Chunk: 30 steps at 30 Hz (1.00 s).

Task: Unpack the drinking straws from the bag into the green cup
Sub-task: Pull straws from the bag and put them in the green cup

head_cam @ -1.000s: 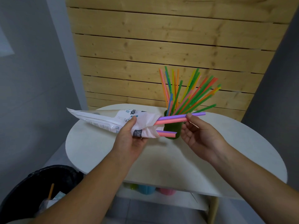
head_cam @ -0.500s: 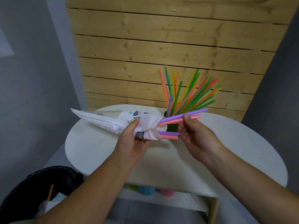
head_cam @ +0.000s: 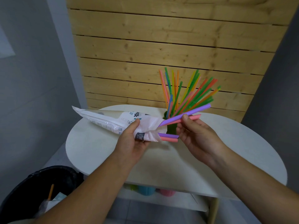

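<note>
My left hand (head_cam: 131,139) grips the open end of a white printed plastic bag (head_cam: 110,121), held above the table. Out of the bag's mouth stick a thick purple straw (head_cam: 187,115) and a thick pink straw (head_cam: 195,117), both pinched by my right hand (head_cam: 193,133). Two more short ends, a purple straw (head_cam: 168,135) and a pink straw (head_cam: 169,139), poke out lower down, held only by the bag. Behind my hands stands the green cup (head_cam: 170,128), mostly hidden, with several thin coloured straws (head_cam: 186,92) fanning up out of it.
A white rounded table (head_cam: 161,159) stands against a wooden slat wall (head_cam: 161,46). On a shelf beneath it sit coloured cups (head_cam: 148,190). A black bin (head_cam: 40,191) lined with a bag stands at the lower left on the floor.
My right hand has closed on the upper purple and pink straws and tilted their free ends upward. A second purple end now shows below, next to the pink one.
</note>
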Available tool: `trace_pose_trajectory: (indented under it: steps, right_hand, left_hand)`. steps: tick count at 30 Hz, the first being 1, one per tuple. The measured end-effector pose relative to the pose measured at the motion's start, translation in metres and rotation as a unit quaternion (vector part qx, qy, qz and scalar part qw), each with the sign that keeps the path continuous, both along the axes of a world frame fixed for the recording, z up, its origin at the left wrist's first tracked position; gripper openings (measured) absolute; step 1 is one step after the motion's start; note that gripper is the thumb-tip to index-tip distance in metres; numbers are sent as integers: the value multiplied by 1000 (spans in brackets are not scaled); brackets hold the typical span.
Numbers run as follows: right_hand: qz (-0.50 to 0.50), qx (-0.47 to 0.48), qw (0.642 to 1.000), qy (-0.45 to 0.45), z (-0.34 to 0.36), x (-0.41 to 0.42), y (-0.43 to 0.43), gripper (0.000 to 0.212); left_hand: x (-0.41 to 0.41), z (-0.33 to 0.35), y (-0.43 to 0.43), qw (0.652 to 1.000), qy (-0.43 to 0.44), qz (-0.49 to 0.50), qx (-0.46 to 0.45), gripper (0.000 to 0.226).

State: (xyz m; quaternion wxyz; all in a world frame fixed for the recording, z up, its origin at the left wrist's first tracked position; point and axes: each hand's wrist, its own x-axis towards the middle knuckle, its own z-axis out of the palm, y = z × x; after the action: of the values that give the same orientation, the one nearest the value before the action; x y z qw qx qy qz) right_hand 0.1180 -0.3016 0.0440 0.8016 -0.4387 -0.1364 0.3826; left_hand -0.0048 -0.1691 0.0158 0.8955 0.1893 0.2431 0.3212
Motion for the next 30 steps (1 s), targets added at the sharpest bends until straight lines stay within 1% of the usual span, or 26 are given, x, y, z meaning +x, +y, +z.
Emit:
trace_pose_trajectory:
  steps: [3,9,12,19,21,24,26,30]
  right_hand:
    - [-1,3,1000,-19,1,-1,-1,10]
    - [-27,-2,996,-82,0,4,-4,7]
    - [-38,-8,993,-108,0,6,-8,5]
    - [-42,-41,991,-124,0,3,-15,6]
    - [-39,-36,992,-110,0,0,-14,6]
    - [-34,-21,997,-59,0,-2,-12,9]
    - [-27,-29,999,-35,-1,-3,-11,9]
    - [-25,-50,998,-29,-4,-2,-10,7]
  left_hand:
    - [-1,0,2,1000,4,0,-2,15]
    - [-3,3,5,1000,8,18,-10,8]
    - [-4,4,5,1000,10,19,-22,8]
    - [-4,3,5,1000,17,19,-17,8]
    - [-4,3,4,1000,13,19,-18,9]
    - [-5,4,2,1000,11,18,-18,12]
    - [-5,5,2,1000,9,15,-14,14]
    - [-5,5,4,1000,6,17,-19,12]
